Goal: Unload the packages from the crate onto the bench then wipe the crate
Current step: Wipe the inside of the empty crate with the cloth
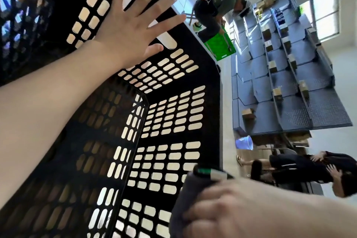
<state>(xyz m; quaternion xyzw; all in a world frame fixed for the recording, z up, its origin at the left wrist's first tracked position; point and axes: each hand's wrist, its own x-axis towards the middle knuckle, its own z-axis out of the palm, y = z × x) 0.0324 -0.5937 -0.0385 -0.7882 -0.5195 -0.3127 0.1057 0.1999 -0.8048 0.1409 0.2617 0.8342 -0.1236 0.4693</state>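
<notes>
Left hand (123,25): fingers spread flat against the crate (211,106) wall. Right hand (231,212): fingers clamped on grey cloth (185,193), crate rim just beyond fingertips.

bright daylight from windows (326,13), wide-angle warping, blurred near hand (228,212)

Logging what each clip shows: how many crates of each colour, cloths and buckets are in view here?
black crate: 1
green crate: 1
cloth: 1
bucket: 1
Total: 4
</notes>
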